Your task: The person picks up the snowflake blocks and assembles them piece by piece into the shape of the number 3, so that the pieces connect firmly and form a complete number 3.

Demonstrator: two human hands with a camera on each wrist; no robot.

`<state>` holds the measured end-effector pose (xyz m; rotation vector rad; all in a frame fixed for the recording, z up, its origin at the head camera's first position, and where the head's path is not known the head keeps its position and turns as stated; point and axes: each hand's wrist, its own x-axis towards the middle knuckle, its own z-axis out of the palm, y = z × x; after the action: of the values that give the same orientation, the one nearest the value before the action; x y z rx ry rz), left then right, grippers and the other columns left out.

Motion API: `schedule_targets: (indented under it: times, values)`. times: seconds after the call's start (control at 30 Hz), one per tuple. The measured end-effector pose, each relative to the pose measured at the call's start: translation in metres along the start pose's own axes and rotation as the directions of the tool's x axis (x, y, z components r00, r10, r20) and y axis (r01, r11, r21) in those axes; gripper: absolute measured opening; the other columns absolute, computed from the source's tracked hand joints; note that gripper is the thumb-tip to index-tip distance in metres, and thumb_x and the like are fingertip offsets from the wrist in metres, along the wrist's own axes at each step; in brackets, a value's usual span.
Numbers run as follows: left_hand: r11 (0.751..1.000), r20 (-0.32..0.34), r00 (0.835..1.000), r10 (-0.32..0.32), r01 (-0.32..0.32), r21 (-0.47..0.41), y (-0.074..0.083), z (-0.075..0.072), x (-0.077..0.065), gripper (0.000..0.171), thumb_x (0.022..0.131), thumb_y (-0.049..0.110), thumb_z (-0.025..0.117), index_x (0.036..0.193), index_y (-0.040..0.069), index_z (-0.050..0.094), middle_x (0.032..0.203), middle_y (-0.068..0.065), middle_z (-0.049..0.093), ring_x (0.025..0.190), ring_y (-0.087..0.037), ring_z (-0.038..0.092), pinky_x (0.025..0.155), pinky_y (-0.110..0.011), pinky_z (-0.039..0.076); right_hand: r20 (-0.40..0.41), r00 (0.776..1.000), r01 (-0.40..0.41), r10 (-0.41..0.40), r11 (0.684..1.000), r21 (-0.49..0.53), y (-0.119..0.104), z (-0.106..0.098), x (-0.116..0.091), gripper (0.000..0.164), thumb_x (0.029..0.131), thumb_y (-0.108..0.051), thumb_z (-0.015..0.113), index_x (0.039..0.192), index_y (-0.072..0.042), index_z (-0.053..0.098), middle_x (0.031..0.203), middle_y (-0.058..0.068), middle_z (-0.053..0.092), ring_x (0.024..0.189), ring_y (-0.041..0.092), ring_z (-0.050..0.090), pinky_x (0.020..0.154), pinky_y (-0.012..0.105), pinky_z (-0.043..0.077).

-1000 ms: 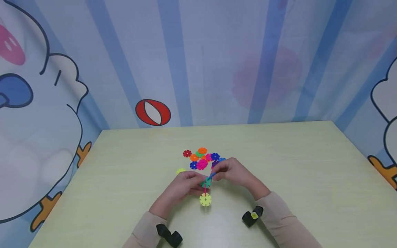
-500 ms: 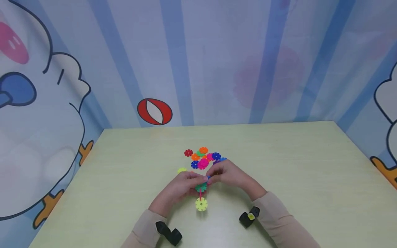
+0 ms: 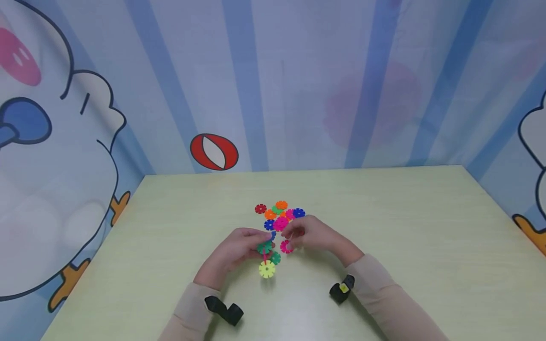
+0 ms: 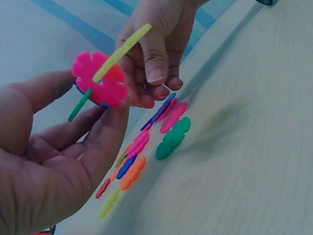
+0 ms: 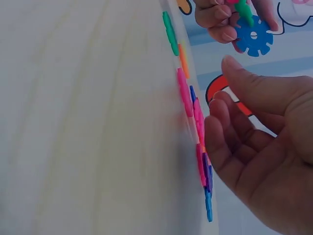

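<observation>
My left hand [image 3: 239, 248] pinches a small joined group of notched plastic snowflake discs between thumb and fingers. In the left wrist view the group has a pink disc [image 4: 87, 66], a yellow disc [image 4: 128, 49] seen edge-on and a green disc [image 4: 79, 105]. A blue disc [image 5: 254, 36] of the same group faces the right wrist camera. My right hand [image 3: 313, 234] holds nothing; its fingers are loosely bent. It hovers above the loose discs, apart from the group, close to a loose pink disc [image 3: 284, 246] on the table.
Several loose discs lie in a cluster behind the hands, among them a magenta disc [image 3: 280, 223], a dark red disc [image 3: 260, 209] and an orange disc [image 3: 281, 205]. A loose green disc [image 3: 276, 258] lies nearer on the pale table [image 3: 384, 213]. A printed curtain stands behind.
My right hand has let go of the blue disc and drawn away from the group. My left hand has shifted left with the joined discs, uncovering the loose green and pink discs.
</observation>
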<state>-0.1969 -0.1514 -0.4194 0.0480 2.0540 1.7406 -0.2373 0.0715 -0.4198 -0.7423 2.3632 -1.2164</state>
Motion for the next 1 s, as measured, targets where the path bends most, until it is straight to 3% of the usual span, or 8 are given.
schedule_targets:
  times: [0.17, 0.33, 0.8, 1.0]
  values:
    - [1.0, 0.022, 1.0, 0.014, -0.014, -0.013, -0.003, -0.004, 0.002, 0.044, 0.094, 0.029, 0.064, 0.117, -0.008, 0.063, 0.101, -0.011, 0.07, 0.086, -0.018, 0.068, 0.084, -0.034, 0.056, 0.023, 0.999, -0.036, 0.038, 0.996, -0.087, 0.002, 0.002, 0.006, 0.028, 0.08, -0.012, 0.078, 0.107, -0.007, 0.07, 0.093, 0.0, 0.066, 0.083, 0.015, 0.057, 0.073, 0.025, 0.05]
    - [1.0, 0.052, 0.998, 0.025, -0.024, -0.018, -0.006, -0.006, 0.004, 0.045, 0.094, 0.03, 0.063, 0.118, -0.008, 0.062, 0.1, -0.01, 0.07, 0.085, -0.017, 0.068, 0.084, -0.034, 0.056, 0.02, 0.997, -0.07, 0.072, 0.992, -0.105, 0.003, 0.004, 0.009, 0.03, 0.077, -0.012, 0.081, 0.105, -0.007, 0.071, 0.092, -0.002, 0.066, 0.083, 0.014, 0.057, 0.074, 0.025, 0.05]
    - [1.0, 0.062, 0.998, -0.006, 0.008, -0.026, -0.006, -0.003, 0.004, 0.045, 0.094, 0.027, 0.063, 0.121, -0.008, 0.06, 0.099, -0.008, 0.069, 0.085, -0.017, 0.068, 0.082, -0.034, 0.056, 0.009, 0.995, -0.096, 0.099, 0.979, -0.181, -0.001, 0.01, 0.011, 0.024, 0.074, -0.007, 0.082, 0.095, -0.008, 0.071, 0.084, -0.002, 0.062, 0.079, 0.015, 0.054, 0.07, 0.026, 0.048]
    - [1.0, 0.063, 0.998, -0.007, 0.008, -0.014, -0.008, -0.001, 0.004, 0.045, 0.093, 0.029, 0.064, 0.122, -0.006, 0.06, 0.1, -0.007, 0.069, 0.087, -0.017, 0.068, 0.082, -0.034, 0.056, -0.001, 0.998, -0.067, 0.068, 0.983, -0.172, 0.0, 0.01, 0.007, 0.022, 0.074, -0.006, 0.081, 0.091, -0.008, 0.069, 0.082, -0.001, 0.06, 0.078, 0.016, 0.052, 0.069, 0.027, 0.048]
